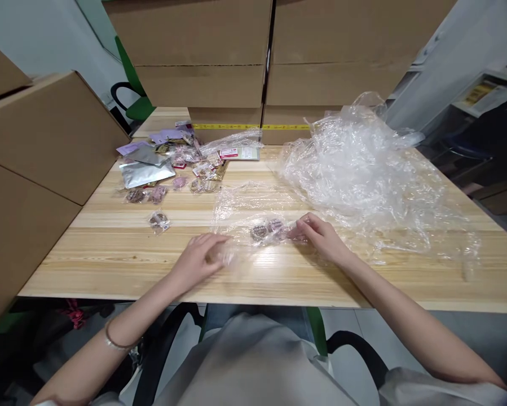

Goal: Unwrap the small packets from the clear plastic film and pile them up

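Observation:
A clear plastic sheet [253, 200] lies crinkled on the table before me. On its near part rest a brown round packet [259, 232] and a pinkish round packet [275, 225], each in clear wrapping. My right hand [321, 238] pinches the sheet's right side, beside another pinkish wrapped packet [298, 232] partly hidden by the fingertips. At the sheet's left edge is my left hand [200, 258], slightly blurred, thumb and fingers apart with loose film at their tips. A single brown wrapped packet [159, 221] lies to its upper left.
A big heap of crumpled clear plastic [358, 163] covers the right. Back left is a pile with a silver pouch [147, 172], a white-green packet [239, 153] and several small packets. Cardboard boxes [202, 51] wall the back; another box [37, 135] stands left.

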The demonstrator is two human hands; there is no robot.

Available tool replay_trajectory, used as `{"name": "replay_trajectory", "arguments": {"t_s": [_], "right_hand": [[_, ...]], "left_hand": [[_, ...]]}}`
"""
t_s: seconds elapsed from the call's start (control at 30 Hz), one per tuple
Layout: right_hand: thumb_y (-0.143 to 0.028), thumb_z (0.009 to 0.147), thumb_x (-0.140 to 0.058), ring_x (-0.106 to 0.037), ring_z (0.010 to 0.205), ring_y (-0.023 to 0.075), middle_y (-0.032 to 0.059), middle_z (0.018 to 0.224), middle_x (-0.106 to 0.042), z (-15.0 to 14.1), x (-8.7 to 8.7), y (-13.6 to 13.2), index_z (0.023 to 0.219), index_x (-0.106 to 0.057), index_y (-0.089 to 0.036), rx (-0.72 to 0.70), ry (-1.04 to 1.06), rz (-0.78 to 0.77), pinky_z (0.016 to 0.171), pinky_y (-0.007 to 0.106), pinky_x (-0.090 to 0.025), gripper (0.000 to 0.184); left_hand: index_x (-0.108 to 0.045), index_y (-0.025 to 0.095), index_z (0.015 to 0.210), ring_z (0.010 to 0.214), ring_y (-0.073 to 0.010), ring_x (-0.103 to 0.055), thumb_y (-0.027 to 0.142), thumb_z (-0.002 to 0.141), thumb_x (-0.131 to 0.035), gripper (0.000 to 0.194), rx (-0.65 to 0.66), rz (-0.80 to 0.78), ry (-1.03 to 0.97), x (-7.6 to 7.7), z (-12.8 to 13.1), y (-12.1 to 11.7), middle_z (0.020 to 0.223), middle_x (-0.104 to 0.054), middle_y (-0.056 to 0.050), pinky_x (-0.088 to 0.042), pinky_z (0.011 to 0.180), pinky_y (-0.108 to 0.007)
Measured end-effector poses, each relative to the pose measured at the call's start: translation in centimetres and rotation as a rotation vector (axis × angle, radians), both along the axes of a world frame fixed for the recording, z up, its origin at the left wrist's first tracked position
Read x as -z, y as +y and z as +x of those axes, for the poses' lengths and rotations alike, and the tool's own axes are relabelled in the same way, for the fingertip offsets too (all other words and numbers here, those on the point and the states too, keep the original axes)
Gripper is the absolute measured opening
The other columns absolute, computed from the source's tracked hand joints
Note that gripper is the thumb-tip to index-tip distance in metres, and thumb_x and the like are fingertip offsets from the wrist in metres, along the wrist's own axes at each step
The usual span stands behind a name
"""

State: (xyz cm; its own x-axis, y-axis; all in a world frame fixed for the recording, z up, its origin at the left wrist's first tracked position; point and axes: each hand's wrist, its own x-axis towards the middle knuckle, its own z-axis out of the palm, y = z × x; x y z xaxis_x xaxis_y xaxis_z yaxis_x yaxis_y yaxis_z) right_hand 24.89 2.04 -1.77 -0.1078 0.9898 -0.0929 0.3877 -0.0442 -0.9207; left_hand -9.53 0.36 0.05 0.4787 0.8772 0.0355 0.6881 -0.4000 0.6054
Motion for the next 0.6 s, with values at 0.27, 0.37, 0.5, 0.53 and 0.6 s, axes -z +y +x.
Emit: {"name": "replay_trajectory", "arguments": {"t_s": [0.27,0.37,0.5,0.53,0.6], "right_hand": [[-0.058,0.088,-0.055,-0.064,0.065,0.0172,0.0029,0.076,-0.067,-1.1,0.2,1.6,0.08,-0.052,-0.022,-0.046,0.035,0.009,0.061,0.032,-0.049,0.038],[-0.06,0.09,-0.05,-0.061,0.049,0.0161,-0.0034,0.062,-0.061,-0.9,0.8,1.9,0.086,-0.044,-0.024,0.022,0.036,-0.011,0.049,0.029,-0.045,0.036],[-0.056,0.095,-0.041,-0.052,0.035,0.0162,-0.0085,0.048,-0.054,-1.0,0.9,1.6,0.092,-0.038,-0.026,0.064,-0.109,0.018,0.044,0.028,-0.041,0.03],[-0.054,0.096,-0.038,-0.052,0.035,0.0164,-0.0085,0.047,-0.054,-1.1,0.9,1.5,0.093,-0.038,-0.026,0.074,-0.16,0.03,0.046,0.029,-0.041,0.027],[-0.05,0.099,-0.034,-0.052,0.037,0.0173,-0.0077,0.045,-0.053,-1.3,0.8,1.5,0.093,-0.038,-0.026,0.093,-0.263,0.047,0.049,0.03,-0.041,0.025]], "left_hand": [[-0.059,0.018,0.075,0.066,-0.0188,-0.066,0.054,0.089,-0.052,0.038,-0.35,-0.21,-0.55,0.7,3.4,3.5,0.07,-0.067,-0.004,-0.053,0.065,-0.031],[-0.053,0.02,0.076,0.047,-0.0171,-0.058,0.06,0.092,-0.039,0.045,-0.5,-0.216,-0.448,1.6,3.3,4.4,0.053,-0.056,0.001,-0.047,0.048,-0.028],[-0.048,0.021,0.072,0.05,-0.0168,-0.054,0.052,0.097,-0.034,0.042,-0.547,-0.114,-0.252,2.3,2.7,4.7,0.052,-0.051,0.002,-0.043,0.051,-0.027],[-0.047,0.022,0.072,0.054,-0.0176,-0.056,0.049,0.097,-0.035,0.04,-0.541,-0.094,-0.205,2.3,2.5,4.7,0.055,-0.054,0.001,-0.043,0.055,-0.027],[-0.047,0.022,0.073,0.063,-0.0203,-0.059,0.044,0.098,-0.037,0.034,-0.522,-0.067,-0.105,2.1,2.3,4.5,0.064,-0.06,-0.002,-0.043,0.063,-0.029]]}}
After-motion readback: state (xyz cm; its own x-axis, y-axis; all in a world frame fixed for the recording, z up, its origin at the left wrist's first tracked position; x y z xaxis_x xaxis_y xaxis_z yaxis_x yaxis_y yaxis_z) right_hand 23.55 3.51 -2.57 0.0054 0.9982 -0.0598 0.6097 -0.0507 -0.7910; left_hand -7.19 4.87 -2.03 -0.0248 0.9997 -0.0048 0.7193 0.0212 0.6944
